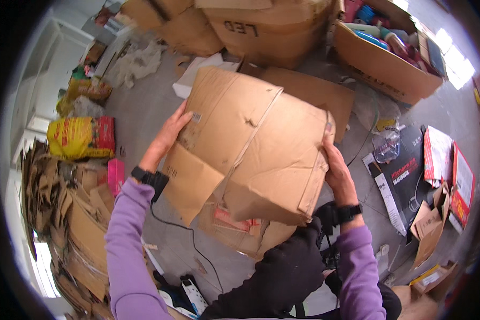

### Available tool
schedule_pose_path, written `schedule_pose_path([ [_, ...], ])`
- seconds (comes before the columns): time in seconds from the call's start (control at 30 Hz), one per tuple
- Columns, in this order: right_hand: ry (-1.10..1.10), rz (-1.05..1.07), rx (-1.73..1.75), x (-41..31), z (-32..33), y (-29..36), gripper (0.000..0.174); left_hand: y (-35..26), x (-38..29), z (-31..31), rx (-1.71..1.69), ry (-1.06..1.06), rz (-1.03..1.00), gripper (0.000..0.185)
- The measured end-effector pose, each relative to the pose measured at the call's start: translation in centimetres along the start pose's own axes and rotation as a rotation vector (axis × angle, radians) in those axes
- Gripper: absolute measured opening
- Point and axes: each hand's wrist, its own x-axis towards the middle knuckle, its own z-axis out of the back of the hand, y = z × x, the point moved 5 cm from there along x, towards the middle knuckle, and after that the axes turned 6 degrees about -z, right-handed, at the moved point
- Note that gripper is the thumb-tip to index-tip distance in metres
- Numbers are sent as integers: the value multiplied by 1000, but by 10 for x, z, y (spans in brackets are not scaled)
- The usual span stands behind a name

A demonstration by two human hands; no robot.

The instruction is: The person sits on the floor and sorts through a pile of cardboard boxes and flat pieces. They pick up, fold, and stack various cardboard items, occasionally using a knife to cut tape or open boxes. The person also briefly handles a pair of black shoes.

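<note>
A creased brown cardboard box (256, 132) is held up between my two hands, tilted, with a seam running across its face and a loose flap hanging at its lower left. My left hand (170, 130) grips its left edge, thumb near a small label. On the right edge, my right hand (338, 170) holds the box with the fingers partly hidden by it. Beneath it lie flattened cardboard pieces and a red and white printed piece (234, 220) on the grey floor.
Large cartons (264, 36) stand ahead, and an open carton of bottles (384, 64) at upper right. Stacked flattened cardboard (84, 224) and a yellow and red bag (81, 137) lie left. A black kitchenware box (404, 172) lies right. Cables hang from both wrists.
</note>
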Motion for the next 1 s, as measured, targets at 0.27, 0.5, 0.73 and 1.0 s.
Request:
schedule_pose_path([
  [0.27,176,-43,-783,-127,-52,14,57,-15,26,-13,-106,-12,-19,71],
  [0.5,12,-91,-720,-128,-56,-13,48,-23,13,-13,-68,58,-6,79],
  [0.73,231,-479,-606,-121,-18,-120,56,23,-23,-17,208,146,-49,83],
  [1.0,474,-316,-1384,-67,93,-216,38,101,-82,-70,137,153,124,73],
])
